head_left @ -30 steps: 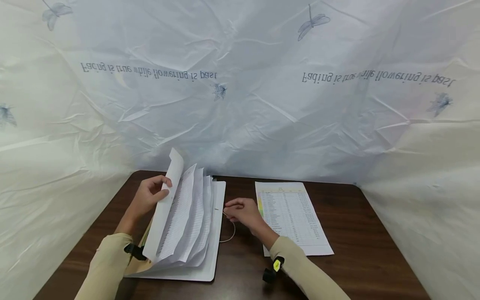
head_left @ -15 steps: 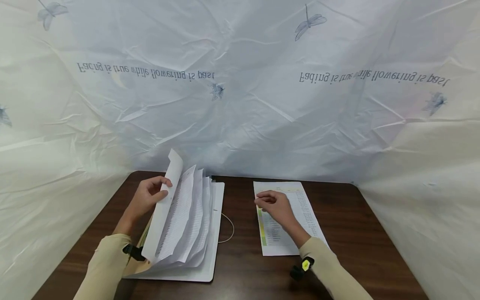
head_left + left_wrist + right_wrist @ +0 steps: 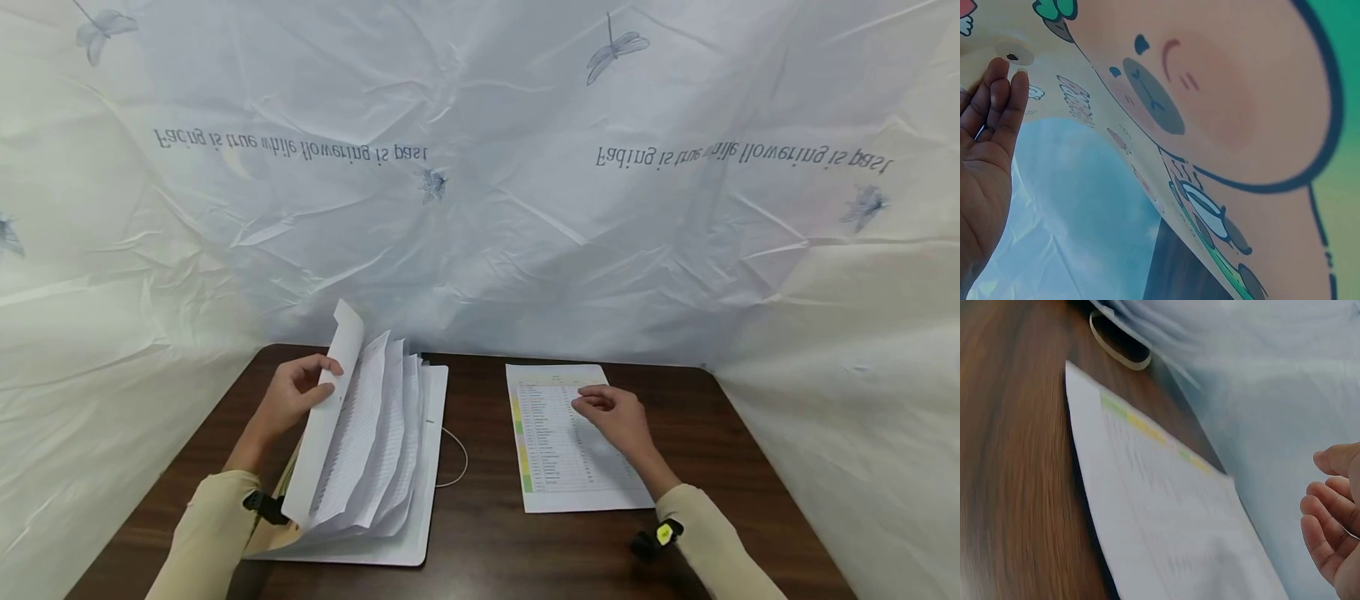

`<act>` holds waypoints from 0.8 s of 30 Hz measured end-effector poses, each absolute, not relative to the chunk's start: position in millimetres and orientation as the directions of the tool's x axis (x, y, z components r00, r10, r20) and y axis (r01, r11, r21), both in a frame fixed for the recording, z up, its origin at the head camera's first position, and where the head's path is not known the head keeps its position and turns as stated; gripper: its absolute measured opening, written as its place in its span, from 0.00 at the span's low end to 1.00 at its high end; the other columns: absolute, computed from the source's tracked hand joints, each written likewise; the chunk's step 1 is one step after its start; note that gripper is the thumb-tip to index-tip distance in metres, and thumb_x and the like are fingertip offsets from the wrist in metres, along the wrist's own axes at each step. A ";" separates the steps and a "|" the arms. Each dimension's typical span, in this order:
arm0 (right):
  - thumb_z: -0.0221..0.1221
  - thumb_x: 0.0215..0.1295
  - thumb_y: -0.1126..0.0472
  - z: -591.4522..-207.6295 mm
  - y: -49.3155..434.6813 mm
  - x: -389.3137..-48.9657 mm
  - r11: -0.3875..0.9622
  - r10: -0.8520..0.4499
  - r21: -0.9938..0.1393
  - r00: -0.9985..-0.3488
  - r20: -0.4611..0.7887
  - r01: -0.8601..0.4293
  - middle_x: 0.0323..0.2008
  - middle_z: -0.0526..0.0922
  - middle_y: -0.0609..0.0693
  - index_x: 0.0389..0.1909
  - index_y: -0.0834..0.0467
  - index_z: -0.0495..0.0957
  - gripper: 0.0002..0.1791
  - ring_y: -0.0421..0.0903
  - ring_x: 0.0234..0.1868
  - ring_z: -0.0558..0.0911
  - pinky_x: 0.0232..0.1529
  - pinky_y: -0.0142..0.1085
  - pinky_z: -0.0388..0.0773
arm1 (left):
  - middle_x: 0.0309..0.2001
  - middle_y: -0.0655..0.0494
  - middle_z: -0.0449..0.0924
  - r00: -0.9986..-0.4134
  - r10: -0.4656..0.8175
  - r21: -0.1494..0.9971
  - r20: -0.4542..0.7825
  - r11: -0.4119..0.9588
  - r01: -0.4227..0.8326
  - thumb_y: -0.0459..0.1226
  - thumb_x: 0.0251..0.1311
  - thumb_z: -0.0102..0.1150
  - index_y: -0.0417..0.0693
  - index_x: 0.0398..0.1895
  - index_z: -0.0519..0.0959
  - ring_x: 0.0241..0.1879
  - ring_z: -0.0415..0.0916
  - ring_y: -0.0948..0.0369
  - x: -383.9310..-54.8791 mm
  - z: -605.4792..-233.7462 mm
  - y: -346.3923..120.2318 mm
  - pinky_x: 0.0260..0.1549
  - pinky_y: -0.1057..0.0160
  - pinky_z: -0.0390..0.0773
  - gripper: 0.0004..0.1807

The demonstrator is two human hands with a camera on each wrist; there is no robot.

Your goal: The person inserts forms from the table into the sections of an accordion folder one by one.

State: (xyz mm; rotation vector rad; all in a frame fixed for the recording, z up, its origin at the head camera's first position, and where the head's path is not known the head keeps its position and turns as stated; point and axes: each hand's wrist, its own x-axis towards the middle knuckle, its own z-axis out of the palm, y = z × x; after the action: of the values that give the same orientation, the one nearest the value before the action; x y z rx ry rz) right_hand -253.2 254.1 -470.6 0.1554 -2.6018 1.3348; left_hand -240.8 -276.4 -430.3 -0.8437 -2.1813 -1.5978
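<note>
My left hand (image 3: 288,400) pinches the upper edge of a folder's white-lined cover (image 3: 318,450) and holds it raised. Its outer side (image 3: 1229,112), printed with a cartoon bear, fills much of the left wrist view. Inside, several printed sheets (image 3: 367,442) fan upward over the white back panel (image 3: 432,467). My right hand (image 3: 618,421) is over the right part of a printed table sheet (image 3: 551,454) that has yellow and green marks along its left side. Its fingers are loosely bent, with nothing visible between them in the right wrist view.
A thin pale elastic loop (image 3: 466,458) sticks out from the folder's right edge onto the dark wood table (image 3: 480,533). Wrinkled white sheeting (image 3: 480,250) with printed lettering hangs behind the table and along both sides.
My right hand has moved right from the elastic loop to over the printed table sheet; the loop now lies free of the fingers. My left hand keeps the cover raised in place.
</note>
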 end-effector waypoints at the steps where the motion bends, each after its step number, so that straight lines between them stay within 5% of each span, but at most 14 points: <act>1: 0.70 0.64 0.48 -473.0 259.1 -254.3 0.600 0.012 -0.778 -0.971 0.239 -0.184 0.42 0.89 0.52 0.52 0.58 0.85 0.21 0.44 0.40 0.85 0.37 0.32 0.79 | 0.34 0.56 0.77 -0.780 0.278 0.758 0.560 0.208 0.618 0.19 0.61 0.55 0.31 0.43 0.78 0.21 0.71 0.67 -240.8 -430.2 -276.5 0.22 0.65 0.73 0.09; 11: 0.70 0.63 0.53 -492.7 294.3 -262.3 0.679 0.102 -0.725 -0.962 0.252 -0.118 0.43 0.89 0.56 0.54 0.62 0.84 0.23 0.51 0.43 0.87 0.37 0.31 0.79 | 0.37 0.48 0.78 -0.775 0.283 0.754 0.566 0.205 0.625 0.20 0.60 0.55 0.32 0.43 0.78 0.22 0.72 0.67 -241.2 -430.7 -277.8 0.22 0.65 0.74 0.09; 24: 0.71 0.63 0.54 -510.7 310.0 -266.6 0.734 0.151 -0.679 -0.967 0.203 -0.028 0.52 0.84 0.64 0.59 0.66 0.80 0.28 0.57 0.46 0.85 0.37 0.40 0.79 | 0.38 0.51 0.79 -0.779 0.284 0.758 0.559 0.205 0.619 0.19 0.61 0.55 0.31 0.44 0.78 0.23 0.74 0.66 -239.5 -431.0 -278.4 0.24 0.66 0.77 0.10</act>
State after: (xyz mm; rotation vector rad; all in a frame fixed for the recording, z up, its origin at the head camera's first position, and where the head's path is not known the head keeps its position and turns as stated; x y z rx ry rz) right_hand -266.6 310.0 -510.7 -0.0977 -2.6922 1.0599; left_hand -239.5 -278.4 -431.0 -0.8519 -2.1872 -1.5983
